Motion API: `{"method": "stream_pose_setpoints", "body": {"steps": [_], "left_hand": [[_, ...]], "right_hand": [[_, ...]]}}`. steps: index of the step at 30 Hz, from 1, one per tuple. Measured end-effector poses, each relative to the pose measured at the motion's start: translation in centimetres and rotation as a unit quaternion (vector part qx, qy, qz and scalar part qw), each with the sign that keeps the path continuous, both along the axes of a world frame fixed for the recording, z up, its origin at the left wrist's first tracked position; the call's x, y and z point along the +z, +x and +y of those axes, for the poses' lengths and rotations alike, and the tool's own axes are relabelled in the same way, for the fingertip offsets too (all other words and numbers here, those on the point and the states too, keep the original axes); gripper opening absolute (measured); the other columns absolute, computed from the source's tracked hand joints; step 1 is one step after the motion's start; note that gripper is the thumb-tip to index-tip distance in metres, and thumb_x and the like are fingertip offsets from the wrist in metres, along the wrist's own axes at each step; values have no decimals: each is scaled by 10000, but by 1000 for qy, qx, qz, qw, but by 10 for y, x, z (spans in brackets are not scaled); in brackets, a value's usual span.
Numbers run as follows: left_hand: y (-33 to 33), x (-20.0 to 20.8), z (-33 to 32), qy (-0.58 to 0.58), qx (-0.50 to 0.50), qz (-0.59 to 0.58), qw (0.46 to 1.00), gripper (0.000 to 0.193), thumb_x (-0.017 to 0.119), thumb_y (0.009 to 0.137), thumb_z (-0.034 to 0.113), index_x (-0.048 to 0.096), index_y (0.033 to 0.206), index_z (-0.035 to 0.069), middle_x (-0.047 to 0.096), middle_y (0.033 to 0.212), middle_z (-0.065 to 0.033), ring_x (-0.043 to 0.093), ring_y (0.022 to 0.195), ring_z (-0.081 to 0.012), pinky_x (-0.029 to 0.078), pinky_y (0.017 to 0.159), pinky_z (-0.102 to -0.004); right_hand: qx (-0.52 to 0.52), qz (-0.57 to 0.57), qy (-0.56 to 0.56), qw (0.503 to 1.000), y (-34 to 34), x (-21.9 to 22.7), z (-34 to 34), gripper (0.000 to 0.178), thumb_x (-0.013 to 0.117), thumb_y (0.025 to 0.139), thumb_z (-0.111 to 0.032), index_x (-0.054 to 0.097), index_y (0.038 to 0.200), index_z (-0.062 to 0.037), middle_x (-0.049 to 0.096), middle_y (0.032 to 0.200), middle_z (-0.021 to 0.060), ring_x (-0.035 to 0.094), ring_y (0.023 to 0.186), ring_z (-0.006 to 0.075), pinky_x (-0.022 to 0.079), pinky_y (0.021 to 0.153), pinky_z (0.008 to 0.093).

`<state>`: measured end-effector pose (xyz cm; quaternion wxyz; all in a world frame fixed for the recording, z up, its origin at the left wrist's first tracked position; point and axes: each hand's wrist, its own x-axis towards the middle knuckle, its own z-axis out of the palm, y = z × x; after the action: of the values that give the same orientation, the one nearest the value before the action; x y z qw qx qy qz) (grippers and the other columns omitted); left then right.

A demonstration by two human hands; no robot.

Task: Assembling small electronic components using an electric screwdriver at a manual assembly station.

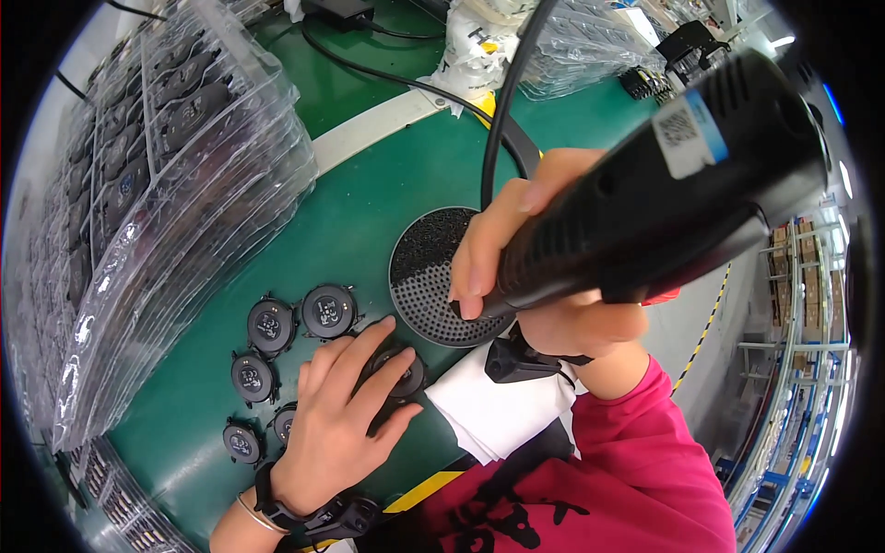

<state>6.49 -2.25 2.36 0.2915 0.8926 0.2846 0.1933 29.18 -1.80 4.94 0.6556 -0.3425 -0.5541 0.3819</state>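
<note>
My right hand (pixel 544 249) wraps round a bulky black hand-held device (pixel 636 203) with ridged vents and a white and blue code label. It is raised close to the camera, above a round perforated disc (pixel 433 267), black and grey. My left hand (pixel 346 405) is open, its fingers spread over a round black watch body (pixel 404 373) that they partly hide. Several similar watch bodies lie around that hand with their backs up, such as one (pixel 330 311) beyond the fingertips and another (pixel 271 325) left of it.
Stacked clear plastic trays (pixel 184 184) holding dark parts rise at the left. A folded white cloth (pixel 502 401) lies at the near edge of the green table (pixel 369 198). A black cable (pixel 502 101) runs down behind my right hand. A white bag (pixel 475 51) stands at the back.
</note>
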Motion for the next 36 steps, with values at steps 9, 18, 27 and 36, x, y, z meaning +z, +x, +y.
{"method": "stream_pose_setpoints", "body": {"steps": [9,18,27,36], "left_hand": [[-21,-30,12,-6,16,-30,999,532,756,704,59,583,1192,-66,544,1319,-148,560,900,-271,442,775,-384],[-31,-55,15,-49,35,-70,996,509,751,664,-35,618,1155,-46,599,1240,-152,566,840,-309,473,763,-394],[-38,-65,15,-31,18,-68,997,492,727,691,-5,592,1160,-71,574,1228,-162,565,861,-290,465,740,-382],[-41,-67,14,-22,8,-69,997,502,718,696,14,576,1168,-84,561,1219,-165,564,876,-283,463,741,-378]], "right_hand": [[51,-19,83,995,-16,-21,16,795,631,791,-689,350,1120,-23,588,742,157,597,478,234,543,483,326],[77,73,130,986,-40,-35,11,699,627,856,-609,343,1134,-34,590,746,164,607,465,248,554,446,347],[98,19,131,986,-57,-51,8,655,638,873,-552,327,1133,-37,591,743,171,613,468,255,562,442,361],[124,-29,154,980,-56,-54,10,654,634,876,-548,313,1138,-42,584,740,173,603,467,248,563,439,364]]}}
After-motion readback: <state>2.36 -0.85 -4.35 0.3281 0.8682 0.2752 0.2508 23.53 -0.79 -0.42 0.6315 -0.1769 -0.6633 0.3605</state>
